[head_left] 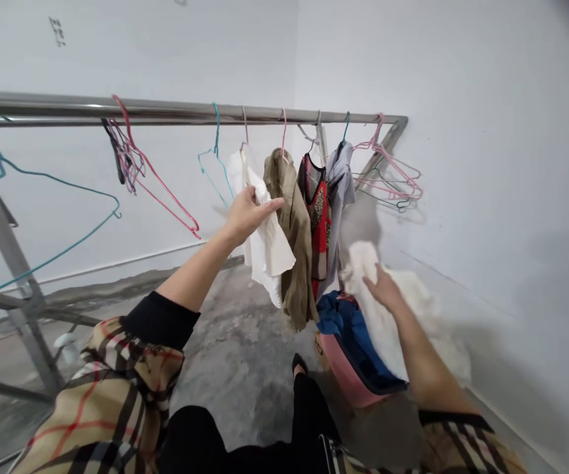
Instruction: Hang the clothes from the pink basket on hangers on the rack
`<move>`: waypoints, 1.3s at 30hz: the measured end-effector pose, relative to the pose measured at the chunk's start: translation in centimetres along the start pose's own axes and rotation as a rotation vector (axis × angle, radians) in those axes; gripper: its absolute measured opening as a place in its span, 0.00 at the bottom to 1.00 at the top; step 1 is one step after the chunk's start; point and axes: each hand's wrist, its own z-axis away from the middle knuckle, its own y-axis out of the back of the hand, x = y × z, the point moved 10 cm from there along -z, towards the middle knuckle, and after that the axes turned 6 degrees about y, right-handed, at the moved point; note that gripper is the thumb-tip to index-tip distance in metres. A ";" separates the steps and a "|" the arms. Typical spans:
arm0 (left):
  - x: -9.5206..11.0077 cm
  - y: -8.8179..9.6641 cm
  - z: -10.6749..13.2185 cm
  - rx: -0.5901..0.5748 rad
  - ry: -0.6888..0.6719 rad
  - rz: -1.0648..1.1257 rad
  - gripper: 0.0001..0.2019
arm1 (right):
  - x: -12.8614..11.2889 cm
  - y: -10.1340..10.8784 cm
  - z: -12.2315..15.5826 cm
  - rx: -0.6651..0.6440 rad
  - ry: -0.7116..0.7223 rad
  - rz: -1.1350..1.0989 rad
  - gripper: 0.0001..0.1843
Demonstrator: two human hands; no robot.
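My left hand (pixel 248 212) is raised to a white shirt (pixel 267 243) that hangs on a hanger from the metal rail (pixel 175 110); its fingers pinch the shirt's upper edge. My right hand (pixel 383 288) reaches down and grips a white cloth (pixel 363 263) lifted from the pink laundry basket (pixel 346 375), which also holds a blue garment (pixel 350 326). Beside the white shirt hang an olive garment (pixel 294 230), a red patterned top (pixel 318 210) and a grey shirt (pixel 341 181).
Empty hangers hang along the rail: teal ones (pixel 42 174) at left, pink ones (pixel 156 181) in the middle, pink and dark ones (pixel 393 178) at the far right. The rack's metal legs (pixel 12 263) stand at left. White walls enclose the corner; the floor is bare concrete.
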 end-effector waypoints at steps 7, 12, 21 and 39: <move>2.8 3.1 1.7 0.043 -0.105 -0.486 0.16 | -2.4 -11.5 8.6 -0.375 0.174 -0.163 0.22; 6.0 3.3 5.5 0.255 -0.374 -0.947 0.11 | -8.2 -14.3 12.5 -0.558 0.354 -0.228 0.22; 6.6 2.9 10.7 0.249 -0.906 -0.914 0.10 | -14.8 -13.6 14.6 -0.605 0.490 -0.333 0.20; -1.7 -5.2 20.0 -0.519 -0.336 -0.153 0.12 | -10.9 -15.7 18.4 -0.715 0.275 -0.464 0.18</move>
